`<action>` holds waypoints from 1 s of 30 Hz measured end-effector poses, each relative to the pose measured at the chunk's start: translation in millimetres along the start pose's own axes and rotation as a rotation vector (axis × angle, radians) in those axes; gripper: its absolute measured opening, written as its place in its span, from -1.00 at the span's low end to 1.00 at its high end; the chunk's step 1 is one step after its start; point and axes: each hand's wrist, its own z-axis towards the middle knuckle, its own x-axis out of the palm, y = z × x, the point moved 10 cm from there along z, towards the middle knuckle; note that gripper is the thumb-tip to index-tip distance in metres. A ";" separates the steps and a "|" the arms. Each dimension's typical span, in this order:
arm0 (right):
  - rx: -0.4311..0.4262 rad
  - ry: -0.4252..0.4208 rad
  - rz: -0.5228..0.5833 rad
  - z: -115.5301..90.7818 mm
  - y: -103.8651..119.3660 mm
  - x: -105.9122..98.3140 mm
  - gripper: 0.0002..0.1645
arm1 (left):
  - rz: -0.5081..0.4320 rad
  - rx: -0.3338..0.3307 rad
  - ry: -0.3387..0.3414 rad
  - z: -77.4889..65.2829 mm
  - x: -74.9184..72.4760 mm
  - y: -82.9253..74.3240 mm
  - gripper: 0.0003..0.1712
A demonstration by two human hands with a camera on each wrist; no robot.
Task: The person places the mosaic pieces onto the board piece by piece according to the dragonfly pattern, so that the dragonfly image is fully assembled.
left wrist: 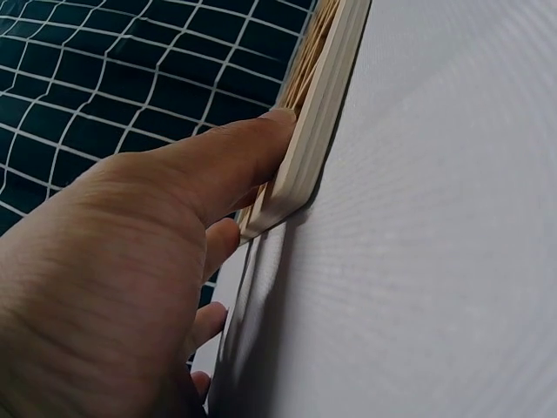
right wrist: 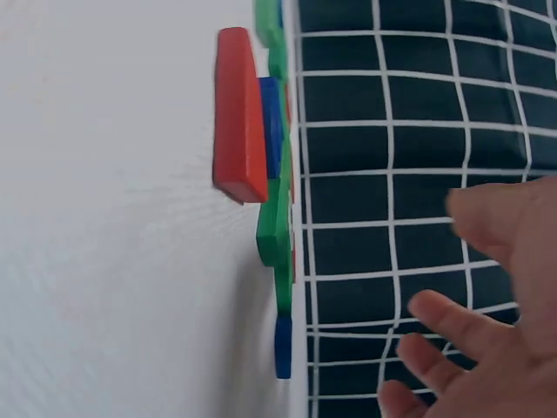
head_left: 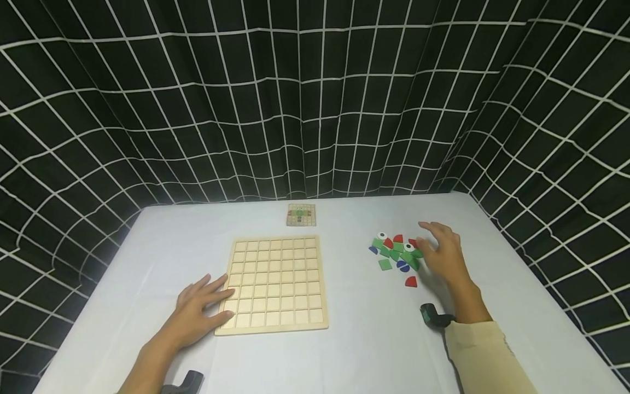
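Observation:
A pale wooden board with a grid of square recesses lies on the table. My left hand rests at its left edge, fingers spread; in the left wrist view the thumb touches the board's rim near a corner. Right of the board is a loose cluster of flat coloured pieces: green squares, red quarter circles, blue half circles and white eye discs. My right hand hovers at the cluster's right side, thumb and fingers apart, nothing between them. From the right wrist, a red piece stands out nearest.
A small pattern card with a coloured figure on a grid lies behind the board. Dark wrist devices show by the left forearm and by the right sleeve. Black curtain with white grid lines surrounds the white table.

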 end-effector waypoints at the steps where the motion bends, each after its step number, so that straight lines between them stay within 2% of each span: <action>1: 0.007 0.016 -0.001 0.7 -3.1 3.4 -0.51 | 0.001 0.002 -0.005 -0.9 -0.5 0.1 -0.38; 7: 0.050 0.118 -0.030 2.7 -20.2 20.8 -0.59 | -0.013 0.013 -0.025 -2.1 -1.7 -0.5 -0.40; 11: 0.042 0.162 -0.035 6.3 -26.2 26.1 -0.62 | -0.021 0.013 -0.029 -2.5 -0.8 -0.2 -0.40; 16: 0.027 0.188 -0.046 10.2 -29.6 31.9 -0.66 | -0.013 0.002 -0.030 -4.7 2.5 1.7 -0.40; 23: 0.030 0.208 -0.078 4.7 -34.7 42.5 -0.68 | -0.008 0.043 -0.061 -12.2 -0.3 -4.2 -0.44; 30: 0.056 0.217 -0.090 10.6 -37.6 42.4 -0.64 | -0.002 0.056 -0.070 -5.2 -4.0 -6.9 -0.46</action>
